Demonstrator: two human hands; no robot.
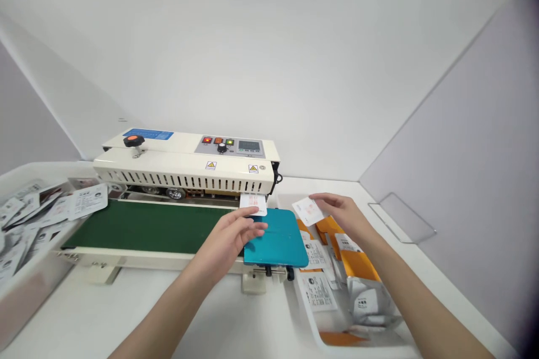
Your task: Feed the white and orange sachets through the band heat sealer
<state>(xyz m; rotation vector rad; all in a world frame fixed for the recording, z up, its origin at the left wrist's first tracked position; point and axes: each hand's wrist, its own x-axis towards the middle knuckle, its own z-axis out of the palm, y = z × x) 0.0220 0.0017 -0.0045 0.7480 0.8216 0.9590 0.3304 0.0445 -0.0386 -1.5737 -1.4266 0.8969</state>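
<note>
A small white pouch (254, 202) with red print lies at the right end of the band sealer (185, 171), its far edge under the machine's cover. My left hand (231, 235) is over the teal plate, fingers stretched out and apart. Its index fingertip is at the pouch's near edge; whether it presses on it I cannot tell. Another white pouch (309, 212) with faint red print is pinched by one edge in my right hand (343, 214), above the right-hand bin. The teal plate (280, 238) adjoins the green conveyor belt (143, 227).
On the right, a white bin (314, 331) contains several white and orange pouches (357, 263). At the belt's left end stands another bin (29, 305) heaped with pouches (25, 230), one overlapping the belt. A wire frame (402, 218) is by the right wall.
</note>
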